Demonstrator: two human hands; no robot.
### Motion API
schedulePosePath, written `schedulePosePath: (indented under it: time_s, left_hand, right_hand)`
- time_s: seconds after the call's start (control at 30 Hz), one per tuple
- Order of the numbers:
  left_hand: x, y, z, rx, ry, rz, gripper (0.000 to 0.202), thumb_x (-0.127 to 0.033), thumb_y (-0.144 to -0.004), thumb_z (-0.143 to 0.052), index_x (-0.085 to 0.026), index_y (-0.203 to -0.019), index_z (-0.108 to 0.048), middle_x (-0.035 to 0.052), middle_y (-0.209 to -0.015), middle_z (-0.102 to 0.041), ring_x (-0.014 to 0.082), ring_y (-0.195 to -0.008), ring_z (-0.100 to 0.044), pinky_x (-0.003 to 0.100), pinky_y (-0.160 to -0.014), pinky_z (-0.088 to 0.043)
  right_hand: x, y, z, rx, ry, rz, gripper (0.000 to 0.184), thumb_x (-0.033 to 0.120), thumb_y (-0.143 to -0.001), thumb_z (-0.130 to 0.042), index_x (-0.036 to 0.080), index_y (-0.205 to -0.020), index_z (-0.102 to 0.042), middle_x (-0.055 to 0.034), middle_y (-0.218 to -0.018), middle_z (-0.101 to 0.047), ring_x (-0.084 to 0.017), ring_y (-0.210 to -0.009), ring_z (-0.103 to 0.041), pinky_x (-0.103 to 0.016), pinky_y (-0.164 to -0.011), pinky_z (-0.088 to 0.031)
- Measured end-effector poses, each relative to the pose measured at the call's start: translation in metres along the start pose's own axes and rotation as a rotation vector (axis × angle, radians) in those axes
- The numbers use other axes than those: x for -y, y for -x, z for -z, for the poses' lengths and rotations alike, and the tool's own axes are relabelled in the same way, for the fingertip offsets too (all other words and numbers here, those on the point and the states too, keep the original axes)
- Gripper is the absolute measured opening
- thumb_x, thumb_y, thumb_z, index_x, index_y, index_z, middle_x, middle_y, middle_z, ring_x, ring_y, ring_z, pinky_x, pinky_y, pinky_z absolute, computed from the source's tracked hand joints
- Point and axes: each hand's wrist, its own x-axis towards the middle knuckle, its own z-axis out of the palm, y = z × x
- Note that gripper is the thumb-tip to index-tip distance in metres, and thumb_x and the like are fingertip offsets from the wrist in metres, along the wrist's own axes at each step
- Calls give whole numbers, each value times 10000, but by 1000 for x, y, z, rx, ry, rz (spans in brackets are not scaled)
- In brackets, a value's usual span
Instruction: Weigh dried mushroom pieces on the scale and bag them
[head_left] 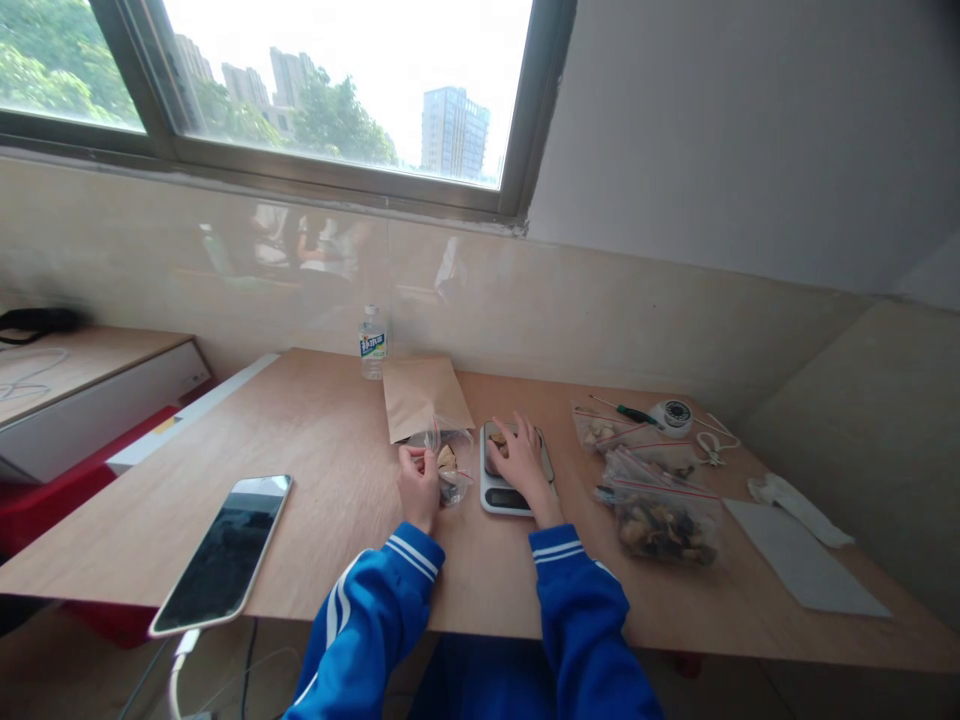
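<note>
View: head camera, looking forward and down over a desk by a window.
Surface: light brown wooden table [330, 430], set against a pale tiled wall.
Left hand [418, 485]: fingers drawn together, pinching the near edge of a small clear plastic zip bag [452, 468]; blue sleeve with white stripes.
Small clear plastic zip bag: lies on the table just left of centre, pale and dark dried pieces inside; its far end overlaps the lower edge of a flat brown kraft paper pouch [421, 397].
Right hand [521, 462]: palm down, fingers spread and loose, resting on a white digital kitchen scale [496, 499]; whether the fingertips pinch anything cannot be told.
White digital kitchen scale: just right of the zip bag; a light brown dried piece [499, 440] shows on its platform beside the fingers.
Bottle: small clear plastic bottle with blue-and-white label [373, 342], upright at the wall, behind the pouch.
Phone: black-screened smartphone in a white case [225, 550], flat near the front left edge, white cable at its near end.
Large clear zip bag of dark dried pieces [664, 520]: right of the scale, red seal line on top.
Second clear zip bag of pale pieces [600, 430]: behind it.
Green-handled screwdriver [626, 410]: beyond the bags, beside a round white-and-black gadget [675, 415].
Grey flat sheet [802, 560]: far right, with a crumpled white cloth [795, 505] at its far edge.
</note>
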Motion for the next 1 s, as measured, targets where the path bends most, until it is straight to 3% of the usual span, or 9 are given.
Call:
schedulePosePath:
  time_s: [0.1, 0.2, 0.37, 0.53, 0.7, 0.77, 0.87, 0.93, 1.0]
  left_hand:
    - [0, -1, -1, -4, -1, -10, 249, -446, -768, -538, -216, -751, -446, -44, -540, -538, 146, -475, -564, 232, -449, -395]
    - [0, -1, 0, -12, -2, -14, 250, -448, -767, -538, -215, -751, -449, -39, -547, -547, 151, -487, -574, 234, -454, -401]
    - [-2, 1, 0, -19, -15, -23, 237, -438, -787, -518, -215, -766, -441, -44, -544, -547, 144, -481, -562, 236, -471, -404]
    - [-1, 1, 0, 4, -36, -73, 224, -426, -786, -516, -216, -755, -442, -26, -570, -567, 141, -488, -555, 234, -471, -399]
    - [1, 0, -1, 6, -42, -83, 214, -414, -788, -517, -216, -752, -444, -18, -608, -569, 152, -543, -582, 236, -500, -416]
    - [1, 0, -1, 11, -42, -95, 216, -417, -798, -509, -217, -756, -441, -25, -601, -560, 148, -531, -571, 236, -502, -411]
    - [0, 1, 0, 4, -30, -104, 235, -438, -798, -510, -213, -764, -451, -29, -594, -560, 145, -521, -564, 239, -508, -412]
    - [-1, 1, 1, -1, -18, -88, 244, -448, -796, -512, -212, -769, -455, -26, -593, -569, 145, -514, -565, 242, -509, -414]
    - [-2, 1, 1, -2, -5, -75, 239, -442, -802, -506, -211, -778, -452, -18, -595, -583, 150, -519, -575, 246, -511, -419]
  right_hand:
    - [-19, 4, -11, 139, 71, 18, 290, 310, -858, -498, 206, -1091, -635, -125, -1113, -572, -269, -1074, -505, -462, -928, -386]
    - [-21, 4, -14, 126, 87, -1, 237, 347, -862, -500, 207, -970, -659, -99, -981, -553, -255, -966, -521, -420, -846, -426]
    - [-20, -1, -16, 42, 0, -5, 254, 401, -868, -503, 186, -869, -637, -84, -935, -489, -241, -919, -498, -401, -846, -436]
    - [-23, -5, -16, -139, -188, -148, 378, 503, -886, -425, 173, -853, -606, -91, -942, -472, -231, -891, -514, -428, -864, -432]
    - [7, -15, 1, -307, -510, -307, 426, 540, -867, -427, 157, -905, -610, -100, -946, -524, -198, -840, -551, -373, -800, -472]
    - [31, -18, 6, -243, -610, -265, 390, 515, -860, -460, 165, -910, -624, -86, -939, -555, -183, -835, -568, -348, -789, -481]
    - [62, -17, 7, -28, -684, -117, 329, 445, -828, -552, 187, -1016, -630, -77, -1017, -570, -167, -867, -586, -314, -798, -489]
    - [73, -14, 6, 67, -682, -41, 353, 400, -806, -597, 205, -1100, -610, -75, -1070, -568, -170, -915, -581, -313, -832, -483]
    - [71, -11, 6, 63, -659, -3, 344, 371, -825, -579, 211, -1128, -603, -77, -1098, -569, -182, -999, -559, -332, -899, -452]
